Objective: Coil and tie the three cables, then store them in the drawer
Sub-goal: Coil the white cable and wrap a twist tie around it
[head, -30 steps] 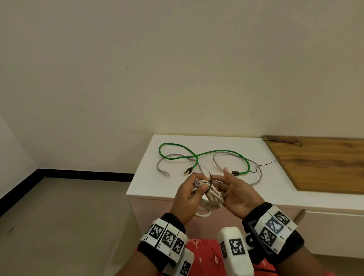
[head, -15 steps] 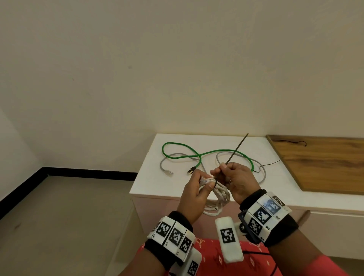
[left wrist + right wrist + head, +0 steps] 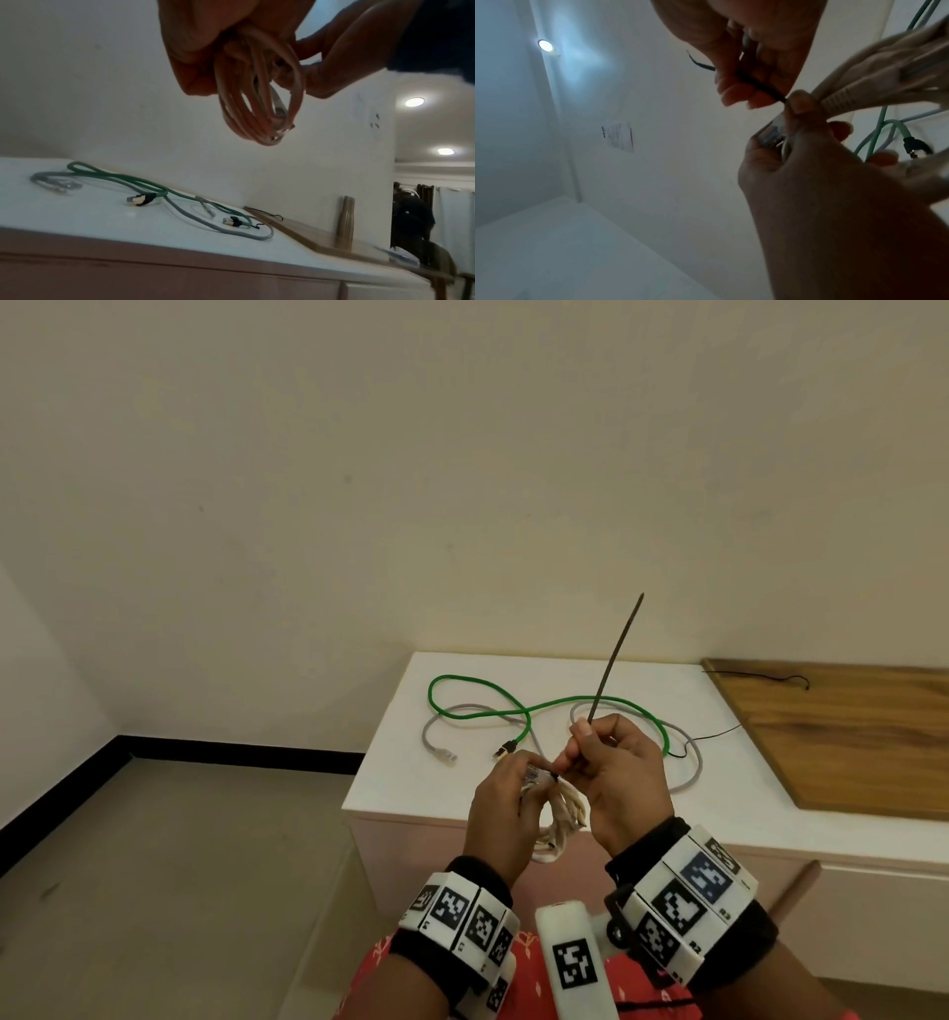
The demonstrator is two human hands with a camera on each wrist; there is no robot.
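no drawer shows open in any view, so the white cabinet point(image 3: 390, 793) carries things only on its top: the green cable point(image 3: 554, 706) and the grey cable point(image 3: 690, 775) lie there loose and crossing each other, beside a wooden board point(image 3: 847, 737).

the white cable point(image 3: 565, 814), already coiled, is in the air in front of the cabinet edge, not touching it. the left hand point(image 3: 500, 814) is raised with the fingers curled round the top of the coil, thumb pressing near its plug. the right hand point(image 3: 616, 778) is just beside it, almost touching, and pinches a thin dark tie point(image 3: 613, 660) whose free end stands up and leans to the right.

the left wrist view shows the loops hanging down under the fist point(image 3: 259, 101) (the head view hides most of them), and also a second green plug on the cabinet top. the right wrist view shows the tie point(image 3: 759, 83) reaching to the bundle at the left thumb; whether it passes around the coil, i cannot tell.
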